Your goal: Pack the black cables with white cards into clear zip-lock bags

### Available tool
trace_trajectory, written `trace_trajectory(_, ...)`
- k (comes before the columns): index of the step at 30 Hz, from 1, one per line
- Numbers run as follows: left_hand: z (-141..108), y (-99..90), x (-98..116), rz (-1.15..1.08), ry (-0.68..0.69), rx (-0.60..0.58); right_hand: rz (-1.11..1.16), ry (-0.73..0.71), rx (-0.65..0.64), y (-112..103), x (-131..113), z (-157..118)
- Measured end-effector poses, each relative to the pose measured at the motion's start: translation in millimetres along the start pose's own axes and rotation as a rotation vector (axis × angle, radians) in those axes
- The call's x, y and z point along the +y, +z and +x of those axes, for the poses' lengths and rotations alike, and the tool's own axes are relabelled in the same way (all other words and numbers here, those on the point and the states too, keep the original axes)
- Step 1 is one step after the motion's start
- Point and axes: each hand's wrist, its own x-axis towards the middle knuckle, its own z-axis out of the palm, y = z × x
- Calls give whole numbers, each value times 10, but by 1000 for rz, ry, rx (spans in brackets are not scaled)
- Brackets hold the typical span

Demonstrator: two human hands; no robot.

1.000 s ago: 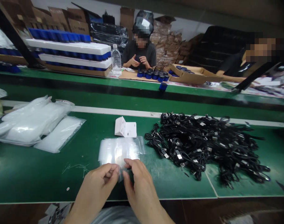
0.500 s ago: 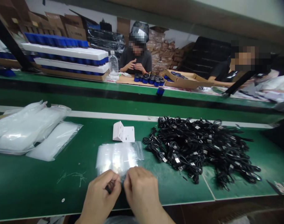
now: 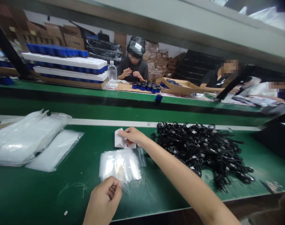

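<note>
My left hand (image 3: 105, 195) is closed in a pinch at the near edge of the bench, holding a clear plastic bag (image 3: 125, 185) by its edge. Beyond it lies a small pile of clear zip bags (image 3: 109, 164) on the green bench top. My right hand (image 3: 133, 136) reaches forward over the bags to a stack of small white folded leaflets (image 3: 118, 141). Its thumb and fingers close on the leaflets' upper edge, and the fingertips are partly hidden. Just right of that hand spreads a heap of black USB cables (image 3: 191, 147).
Filled packs of clear bags (image 3: 22, 137) lie at the left. A white strip (image 3: 97, 122) crosses the bench. On the farther bench stand trays of blue items (image 3: 69, 64), a water bottle (image 3: 112, 75) and a cardboard box (image 3: 184, 87). Several people sit there. A beam overhangs the view.
My right hand has left my left hand and moved forward onto the leaflets. The left hand stays low with the bag in its fingers. The view has tilted slightly up.
</note>
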Motion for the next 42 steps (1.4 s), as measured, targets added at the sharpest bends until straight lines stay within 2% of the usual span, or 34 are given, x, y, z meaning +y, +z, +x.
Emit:
trace_trajectory(3,-12,16,5,-33,-8,52,15,38,-74,1,73,67)
trace_trajectory(7,-29,35,10,-51,-24,70,29,49,-70,-49,112,15)
trace_trajectory(10,-20,27,-14,-172,-70,63,8,-7,50,-128,106,-158)
trace_trajectory(14,65,-65,-36,-455,-202,158,-50,-189,262,-134,145,-746)
trace_trajectory(16,126,-132,-30,-538,-233,213,-85,-297,283,-29,204,-1090)
trace_trajectory(18,173,-177,-11,-522,-201,256,-223,-538,260,137,280,-1350)
trace_trajectory(21,189,-171,38,-313,-68,351,-322,-717,311,417,378,-1512)
trace_trajectory(23,178,-137,71,-204,-16,430,-276,-770,370,587,420,-1525)
trace_trajectory(25,173,-114,95,-171,-4,501,-133,-745,464,748,456,-1528)
trace_trajectory(27,182,-118,112,-156,8,570,103,-632,538,914,503,-1549)
trace_trajectory(28,191,-129,119,-155,13,593,244,-553,522,995,531,-1564)
trace_trajectory(30,208,-157,136,-164,20,603,491,-404,342,1120,590,-1589)
trace_trajectory(32,216,-180,158,-182,25,565,568,-327,149,1151,636,-1599)
trace_trajectory(33,214,-189,170,-193,28,537,523,-336,133,1123,651,-1598)
trace_trajectory(34,208,-194,183,-204,29,507,441,-387,187,1069,659,-1596)
trace_trajectory(37,165,-191,226,-212,29,429,112,-731,535,834,663,-1591)
trace_trajectory(38,146,-184,242,-211,28,413,5,-857,614,762,660,-1591)
trace_trajectory(40,104,-160,273,-181,52,388,-184,-1023,672,666,655,-1591)
trace_trajectory(42,67,-129,294,-88,113,389,-341,-1037,682,637,649,-1593)
